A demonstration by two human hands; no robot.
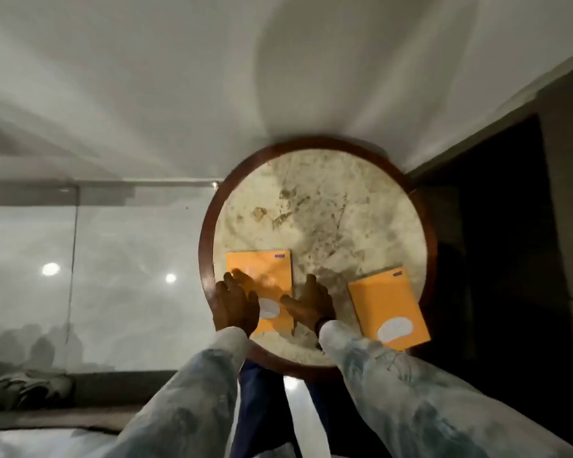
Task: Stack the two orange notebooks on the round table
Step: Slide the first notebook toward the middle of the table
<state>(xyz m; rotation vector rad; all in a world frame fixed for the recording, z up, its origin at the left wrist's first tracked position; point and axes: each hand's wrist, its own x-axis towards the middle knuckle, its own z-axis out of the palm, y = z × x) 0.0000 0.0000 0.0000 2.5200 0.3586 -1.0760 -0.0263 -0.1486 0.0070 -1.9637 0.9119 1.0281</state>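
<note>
Two orange notebooks lie flat and apart on the round table [361,180], which has a pale marble top and a dark wooden rim. The left notebook [265,266] is near the front left edge. My left hand [235,305] rests on its lower left part, fingers spread over the cover. My right hand [310,302] lies on the tabletop just right of that notebook, thumb touching its right edge. Whether either hand grips it I cannot tell. The right notebook [386,307] sits tilted at the front right edge, untouched.
A white wall [179,77] stands behind the table. A glossy tiled floor [113,276] spreads to the left. Dark furniture [497,242] stands close against the table's right side. My legs [262,408] are right at the table's near edge.
</note>
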